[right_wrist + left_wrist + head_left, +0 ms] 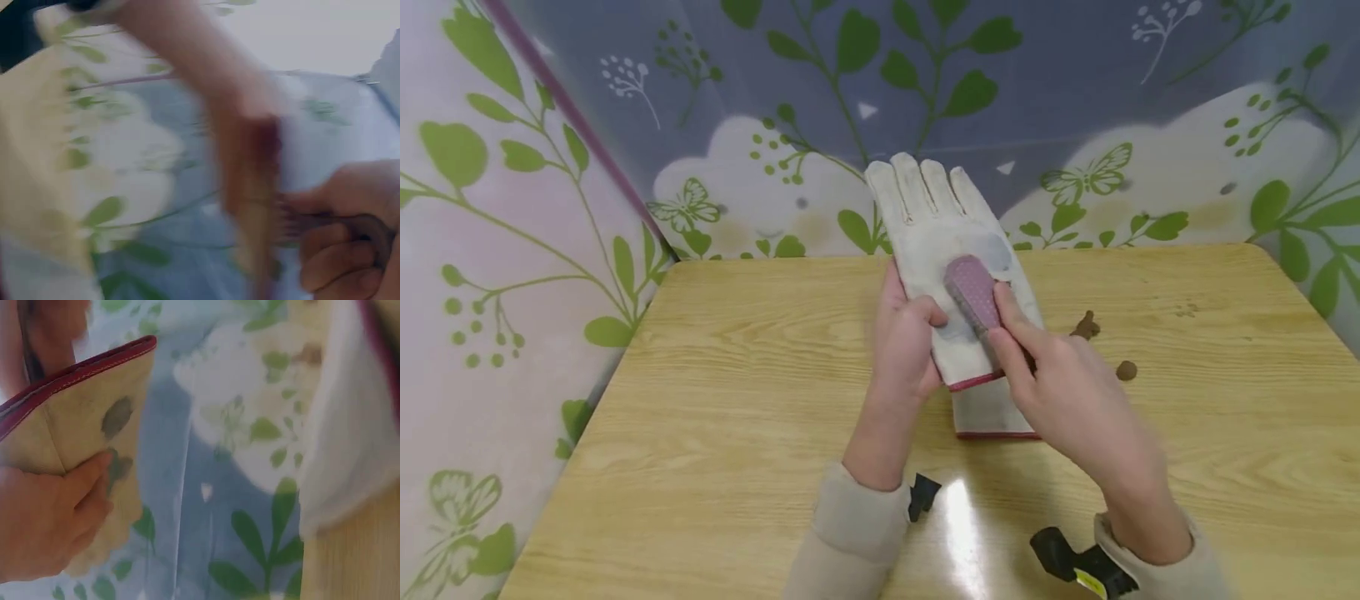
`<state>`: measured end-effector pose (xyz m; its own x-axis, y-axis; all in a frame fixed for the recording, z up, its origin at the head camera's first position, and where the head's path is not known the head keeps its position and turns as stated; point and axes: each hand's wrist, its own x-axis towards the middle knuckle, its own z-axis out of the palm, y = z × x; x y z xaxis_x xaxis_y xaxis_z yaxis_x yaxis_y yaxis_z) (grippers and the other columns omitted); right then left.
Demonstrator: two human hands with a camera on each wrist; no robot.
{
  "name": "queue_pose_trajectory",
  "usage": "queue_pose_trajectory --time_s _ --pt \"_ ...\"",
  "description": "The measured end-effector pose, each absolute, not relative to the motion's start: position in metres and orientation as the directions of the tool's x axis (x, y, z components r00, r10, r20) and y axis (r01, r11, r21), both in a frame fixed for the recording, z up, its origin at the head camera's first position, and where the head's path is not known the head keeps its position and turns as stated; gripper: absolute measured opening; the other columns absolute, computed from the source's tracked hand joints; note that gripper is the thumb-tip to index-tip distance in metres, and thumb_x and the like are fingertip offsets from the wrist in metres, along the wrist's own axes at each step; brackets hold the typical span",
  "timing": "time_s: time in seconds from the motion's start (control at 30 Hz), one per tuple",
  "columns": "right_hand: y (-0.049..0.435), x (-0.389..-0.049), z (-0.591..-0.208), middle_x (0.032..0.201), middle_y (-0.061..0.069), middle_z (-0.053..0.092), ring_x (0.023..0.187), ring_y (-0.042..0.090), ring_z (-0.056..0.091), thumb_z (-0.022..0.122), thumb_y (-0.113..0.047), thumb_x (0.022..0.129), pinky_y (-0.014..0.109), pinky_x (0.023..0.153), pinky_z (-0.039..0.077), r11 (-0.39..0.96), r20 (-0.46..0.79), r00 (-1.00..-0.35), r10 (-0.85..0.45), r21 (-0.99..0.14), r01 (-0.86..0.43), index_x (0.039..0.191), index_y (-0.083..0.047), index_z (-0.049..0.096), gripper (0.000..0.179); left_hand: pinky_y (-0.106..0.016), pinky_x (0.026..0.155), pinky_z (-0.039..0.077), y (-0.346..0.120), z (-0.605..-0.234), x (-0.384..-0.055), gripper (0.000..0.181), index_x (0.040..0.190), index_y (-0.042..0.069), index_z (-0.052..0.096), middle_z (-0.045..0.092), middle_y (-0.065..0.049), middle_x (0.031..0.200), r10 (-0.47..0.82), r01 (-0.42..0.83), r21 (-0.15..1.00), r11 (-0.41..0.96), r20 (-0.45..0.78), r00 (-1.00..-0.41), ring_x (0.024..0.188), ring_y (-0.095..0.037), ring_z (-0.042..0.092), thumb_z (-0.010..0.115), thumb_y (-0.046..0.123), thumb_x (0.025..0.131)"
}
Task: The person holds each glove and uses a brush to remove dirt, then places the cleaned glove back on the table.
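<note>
A cream work glove [928, 242] with a red cuff edge is held up, fingers pointing away. My left hand [906, 337] grips its left side, thumb on top and fingers underneath. Grey stains [117, 417] show on the glove in the left wrist view. My right hand [1071, 396] pinches a small brush [973, 287] with a pink dotted back, its head against the glove's upper face. In the right wrist view, right-hand fingers [340, 262] curl round the brush's dark handle [372, 222]. A second glove [992, 412] lies on the table below, partly hidden.
Two small brown lumps, one irregular [1086, 325] and one round [1126, 370], lie on the wooden table [737, 400] to the right. Leaf-patterned panels [820, 167] stand behind the table and along its left. Black wrist-camera mounts [1052, 552] sit near the sleeves.
</note>
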<state>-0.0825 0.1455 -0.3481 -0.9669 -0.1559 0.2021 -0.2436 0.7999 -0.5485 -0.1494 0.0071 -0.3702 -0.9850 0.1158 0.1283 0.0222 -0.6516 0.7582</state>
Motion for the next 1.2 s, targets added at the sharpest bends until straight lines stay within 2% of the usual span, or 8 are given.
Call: queue_pose_trajectory --time_s 0.17,0.23,0.3,0.53,0.63,0.7,0.8,1.2 --pt "0.139 -0.105 -0.367 0.061 0.018 0.055 0.045 0.017 0.033 0.042 -0.029 0.106 0.032 0.045 0.032 0.748 0.434 -0.899 0.049 -0.613 -0.255 0.152 -0.006 0.036 0.052 -0.041 0.108 0.040 0.026 -0.372 -0.139 0.093 0.153 0.020 0.032 0.045 -0.004 0.150 0.220 0.004 0.807 -0.590 0.166 -0.961 0.135 -0.023 0.045 0.028 -0.019 0.069" --pt "0.144 -0.110 -0.368 0.092 0.025 0.068 0.060 0.022 0.056 0.045 -0.027 0.105 0.027 0.054 0.042 0.648 0.449 -0.890 0.082 -0.702 -0.295 0.151 -0.008 0.038 0.050 -0.039 0.105 0.042 0.028 -0.373 -0.138 0.093 0.152 0.021 0.033 0.048 -0.003 0.148 0.213 0.003 0.821 -0.571 0.151 -0.965 0.132 -0.022 0.047 0.029 -0.019 0.069" --pt "0.151 -0.110 -0.364 0.086 0.018 0.068 0.060 0.018 0.054 0.045 -0.027 0.105 0.024 0.053 0.040 0.480 0.388 -0.919 0.074 -0.821 -0.308 0.151 -0.015 0.039 0.048 -0.038 0.102 0.044 0.027 -0.371 -0.138 0.092 0.152 0.021 0.034 0.050 -0.003 0.146 0.187 0.006 0.821 -0.570 0.137 -0.973 0.130 -0.022 0.049 0.030 -0.018 0.069" --pt "0.168 -0.097 -0.345 0.053 0.001 0.031 0.038 0.018 0.016 0.046 -0.023 0.104 0.033 0.033 0.009 -0.111 0.306 -0.952 0.004 -0.946 -0.305 0.152 -0.018 0.040 0.048 -0.047 0.111 0.036 0.021 -0.366 -0.141 0.092 0.153 0.021 0.031 0.046 -0.002 0.149 0.175 -0.034 0.766 -0.642 0.103 -0.979 0.135 -0.024 0.045 0.029 -0.019 0.070" --pt "0.180 -0.094 -0.343 0.067 0.008 0.057 0.049 0.016 0.047 0.046 -0.024 0.105 0.023 0.036 0.027 0.141 0.290 -0.957 0.003 -0.948 -0.286 0.152 -0.022 0.040 0.048 -0.046 0.111 0.036 0.018 -0.367 -0.142 0.091 0.154 0.020 0.030 0.046 -0.001 0.149 0.172 -0.056 0.759 -0.649 0.075 -0.982 0.134 -0.024 0.045 0.030 -0.018 0.071" --pt "0.186 -0.093 -0.343 0.109 0.015 0.070 0.084 0.019 0.064 0.046 -0.028 0.105 0.015 0.054 0.039 0.374 0.253 -0.968 -0.004 -0.897 -0.236 0.151 -0.028 0.039 0.047 -0.045 0.111 0.035 0.014 -0.367 -0.143 0.091 0.154 0.020 0.030 0.046 -0.001 0.148 0.163 -0.056 0.758 -0.650 0.067 -0.984 0.134 -0.024 0.045 0.032 -0.017 0.070" --pt "0.184 -0.095 -0.346 0.153 0.003 0.039 0.135 0.021 0.042 0.045 -0.035 0.105 0.003 0.086 0.034 0.566 0.194 -0.980 -0.048 -0.803 -0.187 0.151 -0.034 0.036 0.048 -0.045 0.110 0.036 0.011 -0.366 -0.144 0.091 0.154 0.018 0.030 0.047 -0.002 0.148 0.172 -0.057 0.781 -0.622 0.065 -0.983 0.134 -0.024 0.045 0.032 -0.016 0.070" --pt "0.159 -0.110 -0.361 0.142 0.006 0.053 0.130 0.015 0.050 0.049 -0.028 0.104 0.011 0.094 0.041 0.445 0.325 -0.943 0.068 -0.856 -0.263 0.150 -0.024 0.039 0.048 -0.038 0.102 0.043 0.026 -0.365 -0.132 0.092 0.155 0.014 0.023 0.040 -0.005 0.150 0.312 0.057 0.915 -0.398 0.193 -0.930 0.128 -0.018 0.046 0.031 -0.019 0.070"
